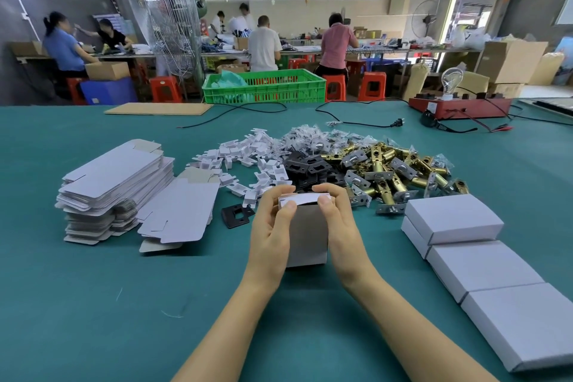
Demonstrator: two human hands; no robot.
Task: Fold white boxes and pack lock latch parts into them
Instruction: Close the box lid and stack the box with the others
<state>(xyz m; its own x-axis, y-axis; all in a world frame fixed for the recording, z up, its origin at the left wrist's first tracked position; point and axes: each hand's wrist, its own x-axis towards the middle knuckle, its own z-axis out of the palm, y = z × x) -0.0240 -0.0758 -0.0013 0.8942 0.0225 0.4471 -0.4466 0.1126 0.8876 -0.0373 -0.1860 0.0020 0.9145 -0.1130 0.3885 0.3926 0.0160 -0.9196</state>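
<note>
A white box (pixel 307 236) stands upright on the green table, held between both hands. My left hand (pixel 271 226) grips its left side, thumb on the top flap. My right hand (pixel 339 220) grips the right side, thumb on the same flap, which lies folded over the top end. Behind the box lie heaps of parts: brass latches (pixel 400 170), black strike plates (pixel 310 167), white plastic pieces (pixel 248 161) and small bagged screws (pixel 310 136). One black plate (pixel 236 215) lies alone left of the box.
Flat unfolded box blanks (pixel 117 186) are stacked at the left. Closed white boxes (pixel 483 260) lie in a row at the right. A red tester with a bulb (pixel 459 105), cables and a cardboard sheet (pixel 158 108) sit at the far edge. Several people work at benches behind.
</note>
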